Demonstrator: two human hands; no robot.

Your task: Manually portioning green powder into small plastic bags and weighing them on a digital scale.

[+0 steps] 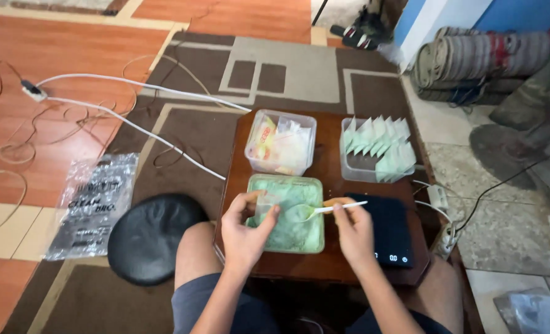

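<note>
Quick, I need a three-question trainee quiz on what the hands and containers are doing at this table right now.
1. True or false: the right hand holds a white spoon loaded with green powder.
2. What does the left hand hold over the green powder tub? A) a small clear bag B) a lid C) scissors
3. Which container holds the filled green packets: the left clear tub or the right clear tub?

Key: 1 true; 2 A; 3 the right clear tub, behind the black scale.
</note>
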